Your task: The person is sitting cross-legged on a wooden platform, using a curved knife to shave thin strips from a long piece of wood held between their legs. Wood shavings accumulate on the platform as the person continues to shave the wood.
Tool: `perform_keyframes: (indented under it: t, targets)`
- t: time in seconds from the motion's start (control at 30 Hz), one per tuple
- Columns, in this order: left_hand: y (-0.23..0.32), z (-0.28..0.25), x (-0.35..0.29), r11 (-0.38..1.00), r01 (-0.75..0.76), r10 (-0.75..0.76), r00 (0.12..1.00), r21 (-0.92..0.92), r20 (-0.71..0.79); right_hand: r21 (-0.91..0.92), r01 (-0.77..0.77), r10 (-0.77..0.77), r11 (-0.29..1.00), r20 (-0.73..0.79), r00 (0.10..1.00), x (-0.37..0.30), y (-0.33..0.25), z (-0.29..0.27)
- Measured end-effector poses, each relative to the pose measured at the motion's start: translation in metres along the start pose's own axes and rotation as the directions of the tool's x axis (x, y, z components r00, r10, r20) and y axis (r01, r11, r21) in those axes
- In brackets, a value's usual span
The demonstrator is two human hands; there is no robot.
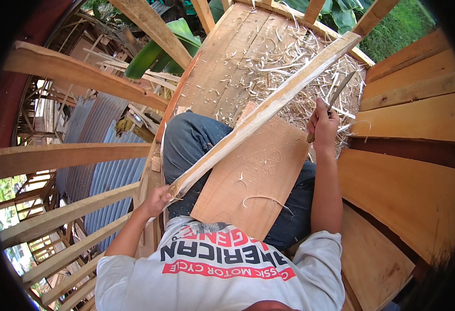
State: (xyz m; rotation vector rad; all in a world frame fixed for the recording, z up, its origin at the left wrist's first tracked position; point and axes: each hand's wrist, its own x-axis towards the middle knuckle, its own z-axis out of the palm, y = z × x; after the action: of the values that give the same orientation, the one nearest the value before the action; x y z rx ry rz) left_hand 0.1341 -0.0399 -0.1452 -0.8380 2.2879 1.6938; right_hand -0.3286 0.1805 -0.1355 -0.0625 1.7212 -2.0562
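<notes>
A long, pale wooden pole (pixel 258 117), partly shaved white, slants from lower left to upper right over my lap. My left hand (pixel 156 199) is closed round its near end. In my right hand (pixel 322 124) is a knife (pixel 340 91) with a curved blade pointing up and away; its handle end shows below my fist. The blade is to the right of the pole and apart from it. Beneath the pole, a flat wooden board (pixel 251 173) lies across my legs, with a few curled shavings on it.
Many thin wood shavings (pixel 289 57) cover the plank floor (pixel 227 62) ahead. Wooden rails (pixel 90 78) stand along the left, with corrugated metal sheets (pixel 108 166) below them. Plank walling (pixel 409 192) rises close on the right. Green leaves (pixel 160 49) show beyond the rails.
</notes>
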Motion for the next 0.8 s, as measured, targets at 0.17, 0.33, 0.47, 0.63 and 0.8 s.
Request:
perform_keyframes:
  t: [0.17,0.33,0.47,0.63,0.8]
  targets:
    - [0.001,-0.010,0.002,0.991,0.102,-0.090,0.988,-0.088,0.126,0.001,-0.048,0.048,0.999,0.016,0.999,-0.005,0.002,0.000]
    - [0.058,0.000,0.008,0.959,0.190,-0.136,0.960,-0.210,0.245,-0.084,0.009,-0.011,0.996,-0.019,1.000,-0.006,0.003,-0.001]
    - [0.093,0.009,0.015,0.914,0.269,-0.145,0.916,-0.304,0.375,-0.143,0.097,-0.100,0.985,-0.014,0.995,-0.004,0.005,-0.008]
    - [0.102,0.036,0.016,0.762,0.393,-0.051,0.829,-0.514,0.557,-0.368,0.227,-0.219,0.902,0.063,0.974,-0.007,0.007,-0.023]
    - [0.113,0.045,0.012,0.779,0.479,-0.169,0.781,-0.405,0.601,-0.610,0.405,-0.311,0.681,0.260,0.914,-0.045,-0.005,-0.017]
